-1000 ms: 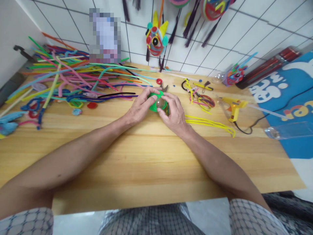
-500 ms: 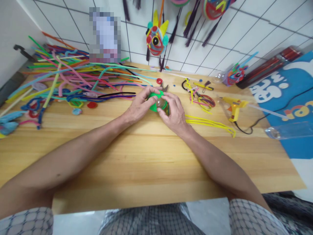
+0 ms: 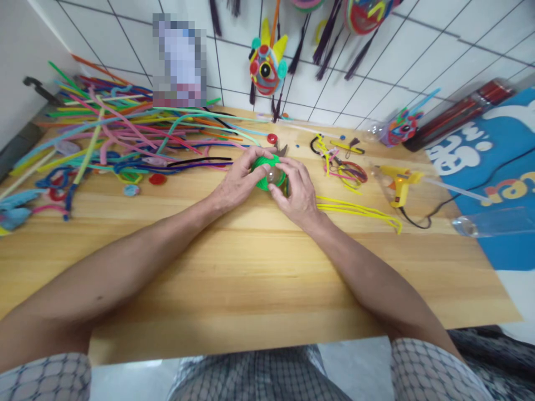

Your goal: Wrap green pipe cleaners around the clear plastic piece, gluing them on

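A small round object, wound with bright green strands and showing a clear, shiny bulge, is held between both hands over the middle of the table. My left hand grips its left side, thumb on top. From the right, my right hand holds it with bent fingers and thumb. Just behind my fingertips the dark blades of scissors stick out; their handles are hidden. A red ring lies behind them. Yellow strands extend to the right from beside my right hand.
Colourful fuzzy sticks are heaped at the back left. To the right lie a yellow glue gun with its cord, tangled strands, a red flask and a clear bottle. A decorated head hangs at the wall.
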Demonstrator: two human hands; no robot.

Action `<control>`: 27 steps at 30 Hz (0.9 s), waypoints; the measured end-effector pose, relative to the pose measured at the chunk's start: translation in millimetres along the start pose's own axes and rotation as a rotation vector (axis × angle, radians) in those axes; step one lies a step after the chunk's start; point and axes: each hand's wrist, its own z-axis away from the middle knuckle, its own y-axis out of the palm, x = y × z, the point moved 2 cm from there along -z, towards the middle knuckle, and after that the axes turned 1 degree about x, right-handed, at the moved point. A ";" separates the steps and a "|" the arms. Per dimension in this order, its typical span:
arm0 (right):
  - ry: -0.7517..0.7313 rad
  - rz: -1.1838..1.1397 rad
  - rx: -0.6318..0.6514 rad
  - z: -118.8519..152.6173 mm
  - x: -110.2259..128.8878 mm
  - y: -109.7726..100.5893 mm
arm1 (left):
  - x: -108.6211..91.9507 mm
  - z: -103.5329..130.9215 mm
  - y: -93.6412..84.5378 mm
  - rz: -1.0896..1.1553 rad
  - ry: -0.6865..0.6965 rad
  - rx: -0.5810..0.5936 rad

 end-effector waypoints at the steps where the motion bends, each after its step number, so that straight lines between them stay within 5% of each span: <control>1: -0.004 0.004 -0.003 0.0 -0.1 0.0 | -0.1 0.3 -0.2 -0.019 0.005 0.001; 16: 0.023 -0.068 -0.010 0.3 -6.8 6.6 | -0.9 1.3 -2.1 -0.393 0.192 0.013; 27: 0.013 -0.090 -0.019 0.9 -3.0 5.7 | -2.8 5.6 -2.2 -0.374 0.153 -0.008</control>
